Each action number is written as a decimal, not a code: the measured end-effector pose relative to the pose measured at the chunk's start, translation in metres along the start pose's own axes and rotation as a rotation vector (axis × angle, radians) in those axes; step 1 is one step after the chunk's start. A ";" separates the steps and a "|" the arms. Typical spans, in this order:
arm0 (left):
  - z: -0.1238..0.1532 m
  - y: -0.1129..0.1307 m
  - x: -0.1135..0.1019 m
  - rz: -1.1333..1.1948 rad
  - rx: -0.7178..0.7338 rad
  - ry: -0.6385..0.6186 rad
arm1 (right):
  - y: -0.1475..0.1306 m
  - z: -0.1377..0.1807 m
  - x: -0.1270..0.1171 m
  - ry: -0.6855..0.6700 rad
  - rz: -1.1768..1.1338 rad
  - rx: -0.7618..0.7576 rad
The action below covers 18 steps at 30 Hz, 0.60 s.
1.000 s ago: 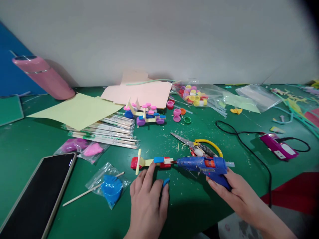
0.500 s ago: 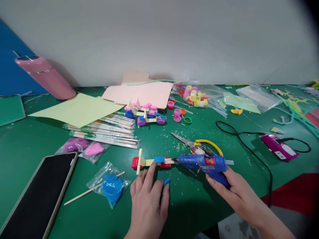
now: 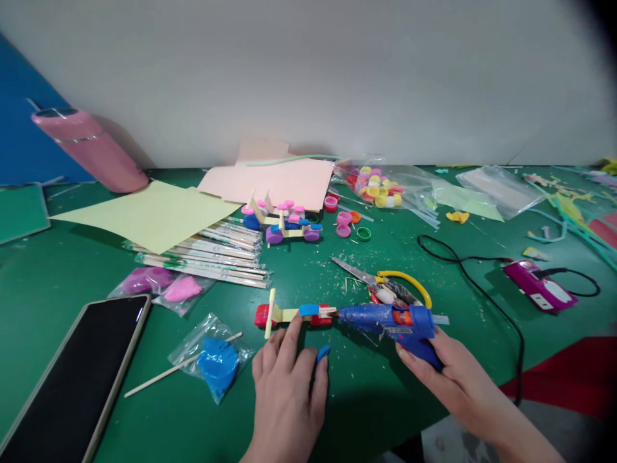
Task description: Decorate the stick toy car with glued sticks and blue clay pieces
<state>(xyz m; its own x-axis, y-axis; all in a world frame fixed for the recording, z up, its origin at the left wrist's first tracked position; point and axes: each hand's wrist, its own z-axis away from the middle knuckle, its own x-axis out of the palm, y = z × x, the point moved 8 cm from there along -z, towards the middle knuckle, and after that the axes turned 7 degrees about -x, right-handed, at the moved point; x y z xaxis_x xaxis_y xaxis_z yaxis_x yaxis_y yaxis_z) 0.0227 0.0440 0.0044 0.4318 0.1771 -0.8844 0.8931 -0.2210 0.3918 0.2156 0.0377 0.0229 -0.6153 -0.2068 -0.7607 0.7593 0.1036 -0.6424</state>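
My right hand point(image 3: 446, 373) is wrapped around the handle of a blue glue gun point(image 3: 380, 320). The gun's nozzle points left, at the right end of a small toy vehicle point(image 3: 288, 314) with red wheels, pale stick parts and a blue clay piece on top. A fingertip of my left hand point(image 3: 289, 392) rests against that toy and steadies it. Between the thumb and a finger of the same hand is a small blue piece of clay point(image 3: 322, 352). Scissors with yellow handles point(image 3: 405, 278) lie just behind the glue gun.
Two finished-looking toy vehicles point(image 3: 293, 233) stand farther back beside loose bottle caps point(image 3: 344, 224). Wrapped sticks point(image 3: 216, 260), bagged blue clay point(image 3: 216, 363) and a phone point(image 3: 72, 379) lie on the left. A black cable point(image 3: 482, 280) runs from a purple power box point(image 3: 537, 283).
The glue gun's tip has shifted slightly down and away from the toy's right end, with my right hand lowering a little. My left hand and the toy have stayed put.
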 end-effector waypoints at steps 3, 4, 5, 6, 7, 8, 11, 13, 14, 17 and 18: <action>0.000 0.000 0.000 -0.001 -0.003 -0.006 | 0.000 0.002 -0.002 -0.004 -0.002 -0.001; 0.000 0.001 0.000 -0.001 -0.002 -0.010 | 0.000 0.002 -0.002 0.000 -0.009 -0.004; 0.000 0.001 0.001 -0.001 0.000 -0.013 | 0.001 0.003 -0.002 0.002 -0.017 -0.008; 0.000 0.001 0.001 -0.001 0.000 -0.014 | 0.001 0.003 -0.002 0.005 -0.022 -0.010; 0.000 0.001 0.001 -0.001 0.000 -0.015 | 0.001 0.003 -0.003 0.015 -0.025 -0.013; 0.000 0.001 0.000 0.000 -0.001 -0.013 | 0.001 0.004 -0.003 0.031 -0.026 -0.016; 0.000 0.001 0.000 -0.003 0.008 -0.009 | 0.001 0.005 -0.006 0.084 -0.031 -0.025; 0.000 0.002 -0.001 -0.002 0.017 -0.009 | 0.000 0.005 -0.008 0.104 -0.032 -0.026; 0.000 0.002 -0.001 -0.002 0.019 -0.010 | 0.001 0.005 -0.008 0.102 -0.030 -0.022; 0.000 0.002 -0.002 0.003 0.019 -0.007 | 0.004 0.005 -0.006 0.065 -0.011 -0.027; 0.000 0.003 -0.002 0.005 0.020 -0.006 | 0.005 0.004 -0.005 0.051 -0.003 -0.032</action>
<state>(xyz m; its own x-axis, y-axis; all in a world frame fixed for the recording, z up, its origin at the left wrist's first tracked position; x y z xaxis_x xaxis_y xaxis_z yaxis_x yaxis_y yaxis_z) 0.0241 0.0429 0.0070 0.4355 0.1703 -0.8839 0.8882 -0.2413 0.3911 0.2236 0.0350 0.0242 -0.6286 -0.1572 -0.7617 0.7505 0.1344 -0.6471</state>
